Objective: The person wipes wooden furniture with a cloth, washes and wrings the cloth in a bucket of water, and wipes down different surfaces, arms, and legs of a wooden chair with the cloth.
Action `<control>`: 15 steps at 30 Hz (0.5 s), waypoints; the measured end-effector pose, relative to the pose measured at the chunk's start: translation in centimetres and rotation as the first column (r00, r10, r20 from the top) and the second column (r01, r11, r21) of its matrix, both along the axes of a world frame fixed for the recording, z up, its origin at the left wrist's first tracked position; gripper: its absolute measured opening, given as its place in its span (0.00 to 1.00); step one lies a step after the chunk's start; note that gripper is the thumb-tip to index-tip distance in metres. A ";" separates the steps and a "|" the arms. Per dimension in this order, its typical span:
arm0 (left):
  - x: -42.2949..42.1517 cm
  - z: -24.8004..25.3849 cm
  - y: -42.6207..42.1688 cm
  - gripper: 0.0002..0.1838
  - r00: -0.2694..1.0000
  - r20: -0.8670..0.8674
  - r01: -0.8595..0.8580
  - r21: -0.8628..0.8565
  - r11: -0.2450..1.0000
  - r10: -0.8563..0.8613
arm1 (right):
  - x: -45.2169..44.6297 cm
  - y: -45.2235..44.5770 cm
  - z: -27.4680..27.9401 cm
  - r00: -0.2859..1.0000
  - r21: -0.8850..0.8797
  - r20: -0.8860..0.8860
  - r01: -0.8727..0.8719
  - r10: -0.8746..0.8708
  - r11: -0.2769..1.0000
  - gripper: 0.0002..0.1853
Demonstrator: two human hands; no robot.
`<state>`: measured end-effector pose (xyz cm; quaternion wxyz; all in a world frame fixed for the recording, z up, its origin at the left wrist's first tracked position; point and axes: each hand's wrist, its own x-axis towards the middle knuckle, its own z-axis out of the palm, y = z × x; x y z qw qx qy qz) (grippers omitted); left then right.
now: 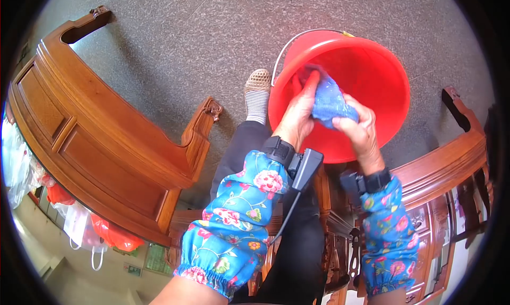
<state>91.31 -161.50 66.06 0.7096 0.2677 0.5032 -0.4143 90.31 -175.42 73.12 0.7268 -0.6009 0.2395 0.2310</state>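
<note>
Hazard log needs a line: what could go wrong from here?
The blue cloth, bunched between the left hand and right hand at the mouth of the red bucket, could slip and drop in.
If the cloth is wet (I can't tell), drips might reach the black left-wrist device.
The woven slipper sits close beside the bucket; a shift there could knock it.

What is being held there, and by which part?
A bunched blue cloth: the left hand grips its left side, the right hand its right end.
</note>
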 end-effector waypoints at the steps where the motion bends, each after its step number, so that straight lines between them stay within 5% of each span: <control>1: 1.4 1.7 -0.5 0.22 0.997 -0.066 -0.027 -0.001 1.000 0.027 | -0.2 0.7 1.1 0.989 0.068 -0.093 0.123 -0.117 0.990 0.11; 3: 1.4 1.6 0.1 0.21 0.994 -0.093 -0.065 -0.066 0.996 0.059 | -0.2 1.8 1.7 0.940 0.157 -0.207 0.307 -0.273 0.939 0.08; 4: 1.2 1.3 0.4 0.20 0.988 -0.119 -0.110 -0.123 0.986 0.096 | 0.2 2.0 1.5 0.939 0.159 -0.208 0.310 -0.275 0.937 0.08; 6: 0.0 0.5 0.3 0.18 0.995 -0.071 -0.065 0.042 0.997 0.068 | 1.1 2.3 0.6 0.976 0.072 -0.174 0.144 -0.130 0.987 0.08; 7: -0.8 0.3 0.3 0.17 0.999 -0.044 0.009 0.189 0.982 -0.001 | 1.4 3.0 -1.0 0.994 -0.203 0.111 0.046 -0.023 0.978 0.09; 10: -1.4 0.4 -0.4 0.16 0.993 -0.050 0.114 0.399 0.910 -0.103 | 0.5 1.6 -7.0 0.872 -0.588 0.235 -0.225 0.430 0.777 0.11; 12: -1.7 -1.1 -0.5 0.20 0.989 0.032 0.109 0.476 0.873 -0.141 | 0.8 0.4 -10.0 0.924 -0.551 0.068 -0.280 0.377 0.786 0.12; 13: -1.1 -0.3 -0.5 0.24 0.982 0.044 0.143 0.463 0.875 -0.183 | 2.3 -0.2 -9.8 0.851 -0.580 -0.167 -0.494 0.499 0.648 0.14; 15: 1.2 2.2 -0.2 0.27 0.972 -0.019 0.222 0.377 0.899 -0.232 | 1.8 -1.6 -12.8 0.847 -0.604 -0.165 -0.492 0.506 0.627 0.15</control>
